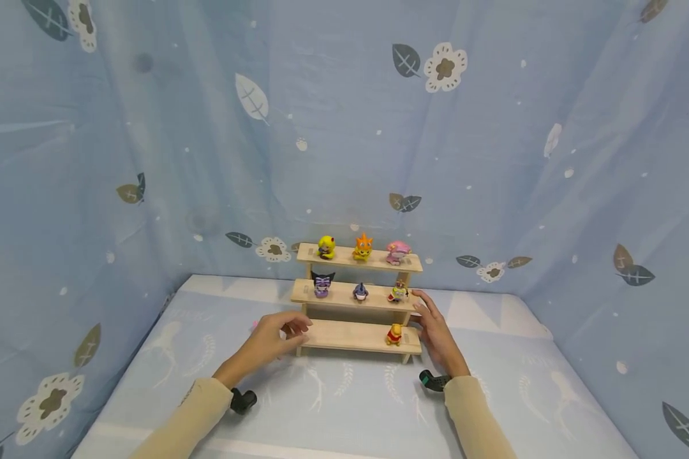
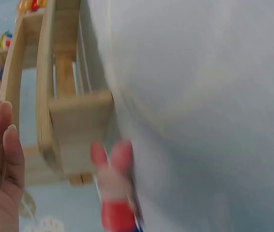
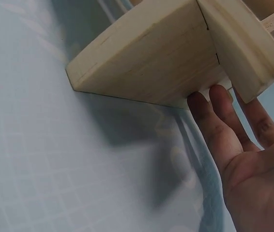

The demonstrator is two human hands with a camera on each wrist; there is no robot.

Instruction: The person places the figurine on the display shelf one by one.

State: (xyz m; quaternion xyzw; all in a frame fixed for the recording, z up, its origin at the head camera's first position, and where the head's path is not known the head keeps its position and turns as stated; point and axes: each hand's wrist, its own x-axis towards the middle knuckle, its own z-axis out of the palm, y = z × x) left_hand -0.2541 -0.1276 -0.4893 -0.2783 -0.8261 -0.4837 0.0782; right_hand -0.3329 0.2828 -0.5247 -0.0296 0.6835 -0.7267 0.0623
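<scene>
A three-step wooden display stand (image 1: 344,336) stands on the table with small figurines on its steps. My left hand (image 1: 278,335) is at the left end of the bottom step, fingers loosely bent and nothing visible in them; whether they touch the wood I cannot tell. At the opposite end, my right hand (image 1: 436,335) has its extended fingers against the stand's side, and its fingertips (image 3: 197,101) reach under the step in the right wrist view. A bear figurine in red (image 1: 393,335) sits on the bottom step's right part.
Three figurines, one of them an orange spiky one (image 1: 363,247), line the top step. The middle step bears three more, including a small dark blue one (image 1: 360,292). A pink-eared figurine in red (image 2: 117,212) is beside the stand's left end. Patterned curtain (image 1: 344,127) hangs behind.
</scene>
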